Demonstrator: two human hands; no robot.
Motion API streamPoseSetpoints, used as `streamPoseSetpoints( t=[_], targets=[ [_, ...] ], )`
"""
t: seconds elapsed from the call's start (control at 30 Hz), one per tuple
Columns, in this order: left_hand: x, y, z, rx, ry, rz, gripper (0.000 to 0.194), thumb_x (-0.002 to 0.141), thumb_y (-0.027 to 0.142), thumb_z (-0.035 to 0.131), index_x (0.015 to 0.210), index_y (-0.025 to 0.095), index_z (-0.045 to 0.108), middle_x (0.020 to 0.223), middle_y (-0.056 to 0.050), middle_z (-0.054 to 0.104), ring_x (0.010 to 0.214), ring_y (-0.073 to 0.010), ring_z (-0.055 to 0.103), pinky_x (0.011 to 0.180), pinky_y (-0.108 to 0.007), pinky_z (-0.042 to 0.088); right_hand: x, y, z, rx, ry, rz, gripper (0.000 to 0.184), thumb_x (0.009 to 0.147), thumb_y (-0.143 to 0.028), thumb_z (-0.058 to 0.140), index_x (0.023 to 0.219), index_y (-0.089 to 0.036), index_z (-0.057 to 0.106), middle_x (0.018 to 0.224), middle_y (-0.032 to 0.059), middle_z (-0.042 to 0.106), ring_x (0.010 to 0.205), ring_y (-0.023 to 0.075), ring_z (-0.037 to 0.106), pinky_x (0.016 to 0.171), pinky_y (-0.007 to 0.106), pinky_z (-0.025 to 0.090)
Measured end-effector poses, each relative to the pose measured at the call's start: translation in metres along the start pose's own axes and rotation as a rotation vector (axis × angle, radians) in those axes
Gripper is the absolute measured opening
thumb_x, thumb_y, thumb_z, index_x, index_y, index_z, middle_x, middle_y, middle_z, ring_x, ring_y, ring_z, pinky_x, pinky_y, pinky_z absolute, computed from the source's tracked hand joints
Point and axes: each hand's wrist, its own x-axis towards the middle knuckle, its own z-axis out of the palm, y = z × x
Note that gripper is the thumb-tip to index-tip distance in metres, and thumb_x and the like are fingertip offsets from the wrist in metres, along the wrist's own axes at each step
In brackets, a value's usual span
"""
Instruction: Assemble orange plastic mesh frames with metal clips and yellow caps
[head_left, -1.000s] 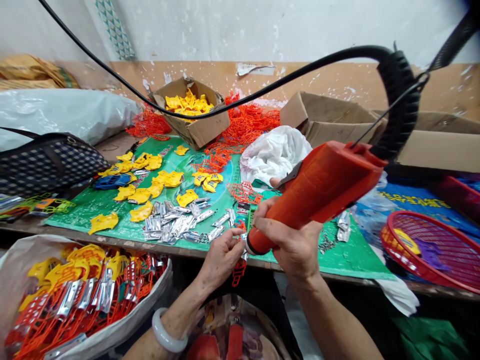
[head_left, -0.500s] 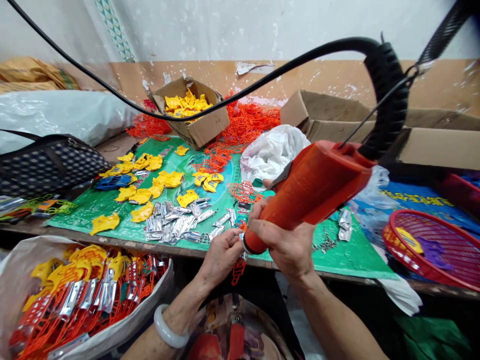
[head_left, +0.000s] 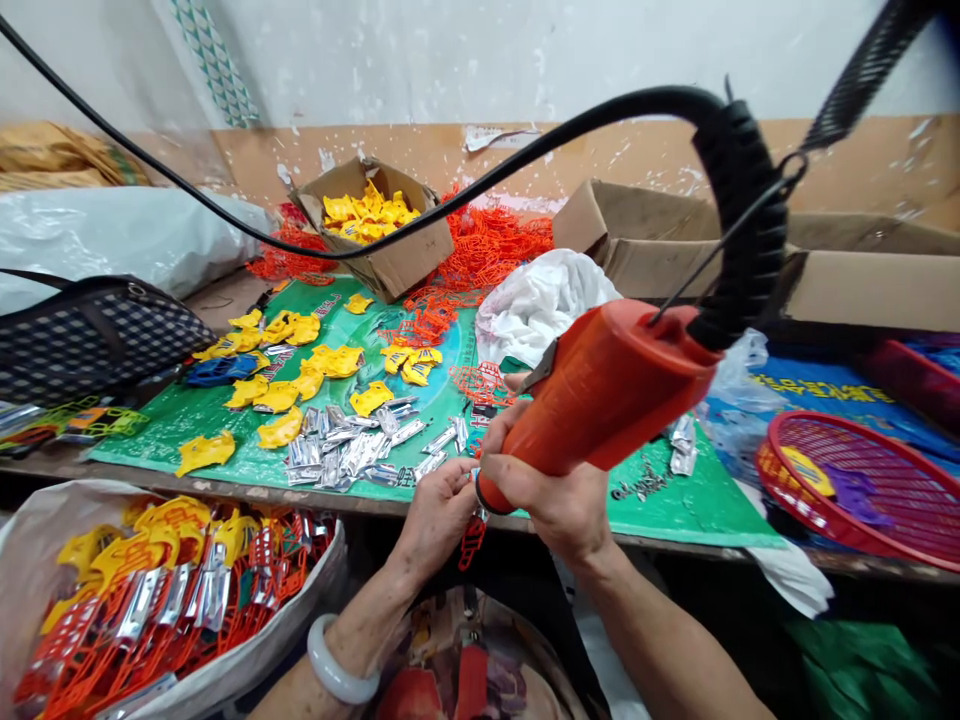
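Head view: both bare hands close together at the near edge of the counter [head_left: 67, 460].
Orange plastic piece [head_left: 472, 543]: at that edge, lower end hanging past it; rest mostly hidden by hands and tool.
Piece from fingers: just right of and below left fingertips; visible long axis runs roughly up-down in view. Left hand nearer; right hand just beside, to the right.
Left hand [head_left: 435, 510]: thumb and index look pinched on the piece, exact contact covered; other fingers curled. Forearm slants in from lower left, white bracelet [head_left: 328, 668] on it.
Right hand [head_left: 566, 500]: fingers wrapped around orange power tool [head_left: 600, 390], one fingertip by the grey lever [head_left: 541, 367]; forearm from lower right.
Tool axis: diagonal, nose down-left beside left fingertips, cable [head_left: 637, 100] end up-right. Nose touching piece: cannot tell.
Counter, left of hands: silver metal parts [head_left: 341, 450], yellow parts [head_left: 281, 430] on green sheet [head_left: 165, 430].
Counter, right: small dark screws [head_left: 652, 480], seemingly.
Lower left: white sack [head_left: 30, 550] of mixed orange, yellow, silver pieces.
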Motion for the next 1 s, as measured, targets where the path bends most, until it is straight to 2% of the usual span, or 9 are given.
streamPoseSetpoints(
  t=[0.17, 0.33, 0.43, 0.53, 0.6, 0.67, 0.83, 1.0],
  targets=[
    [0.000, -0.003, 0.000, -0.028, 0.014, -0.011, 0.027, 0.073, 0.033, 0.066, 0.093, 0.016, 0.073, 0.050, 0.003, 0.059, 0.054, -0.0178, 0.057, 0.054, -0.026, 0.043, -0.001, -0.002, 0.000, 0.002, -0.036, -0.001, 0.009, 0.057, -0.018, 0.065, 0.056, -0.020, 0.056, 0.055, -0.0024, 0.057, 0.047, 0.0114, 0.051, 0.047, 0.028, 0.047],
    [-0.001, -0.003, -0.005, 0.041, 0.017, 0.013, 0.028, 0.074, 0.034, 0.065, 0.094, 0.016, 0.071, 0.052, 0.004, 0.057, 0.054, -0.0159, 0.055, 0.055, -0.025, 0.041, -0.003, 0.000, -0.003, 0.040, -0.036, -0.052, 0.009, 0.059, -0.017, 0.068, 0.062, -0.019, 0.060, 0.063, -0.0017, 0.062, 0.055, 0.0125, 0.057, 0.057, 0.030, 0.053],
    [-0.003, -0.003, -0.013, 0.162, 0.006, 0.041, 0.028, 0.079, 0.035, 0.059, 0.097, 0.015, 0.068, 0.054, 0.006, 0.053, 0.051, -0.0125, 0.048, 0.052, -0.023, 0.037, -0.002, 0.001, -0.009, 0.079, 0.011, -0.060, 0.010, 0.061, -0.016, 0.072, 0.065, -0.018, 0.062, 0.066, -0.0021, 0.062, 0.059, 0.0122, 0.058, 0.059, 0.029, 0.052],
    [-0.008, -0.004, -0.023, 0.183, 0.001, 0.010, 0.037, 0.084, 0.040, 0.055, 0.111, 0.015, 0.062, 0.057, 0.007, 0.051, 0.048, -0.0111, 0.046, 0.048, -0.022, 0.035, 0.003, 0.000, -0.023, 0.039, 0.082, -0.062, 0.015, 0.060, -0.019, 0.078, 0.065, -0.017, 0.064, 0.065, -0.0016, 0.062, 0.056, 0.0118, 0.056, 0.054, 0.027, 0.048],
    [-0.014, -0.006, -0.028, 0.095, -0.007, -0.009, 0.040, 0.083, 0.042, 0.058, 0.114, 0.016, 0.060, 0.060, 0.007, 0.052, 0.050, -0.0107, 0.047, 0.049, -0.021, 0.036, 0.007, 0.001, -0.035, -0.030, 0.117, -0.057, 0.019, 0.059, -0.023, 0.081, 0.067, -0.016, 0.065, 0.064, -0.0012, 0.062, 0.054, 0.0121, 0.055, 0.050, 0.026, 0.046],
    [-0.019, -0.009, -0.030, -0.038, -0.012, -0.024, 0.037, 0.080, 0.040, 0.064, 0.108, 0.016, 0.062, 0.064, 0.006, 0.054, 0.055, -0.0098, 0.048, 0.052, -0.021, 0.038, 0.014, 0.003, -0.048, -0.111, 0.152, -0.056, 0.023, 0.059, -0.028, 0.082, 0.069, -0.015, 0.065, 0.065, -0.0006, 0.062, 0.054, 0.0130, 0.055, 0.050, 0.027, 0.046],
    [-0.035, -0.015, -0.032, -0.367, -0.030, -0.074, 0.034, 0.072, 0.023, 0.071, 0.104, 0.016, 0.063, 0.083, -0.001, 0.067, 0.068, -0.0104, 0.057, 0.064, -0.021, 0.042, 0.039, 0.012, -0.072, -0.377, 0.276, -0.114, 0.032, 0.058, -0.036, 0.081, 0.074, -0.015, 0.063, 0.071, -0.0002, 0.063, 0.059, 0.0146, 0.056, 0.056, 0.030, 0.047],
    [-0.055, -0.017, -0.036, -0.484, -0.070, -0.056, 0.039, 0.070, 0.012, 0.069, 0.108, 0.017, 0.064, 0.086, -0.002, 0.069, 0.070, -0.0100, 0.058, 0.063, -0.020, 0.040, 0.065, 0.011, -0.084, -0.590, 0.293, -0.178, 0.039, 0.062, -0.037, 0.075, 0.093, -0.017, 0.062, 0.079, 0.0000, 0.064, 0.066, 0.0161, 0.058, 0.063, 0.032, 0.048]
  ],
)
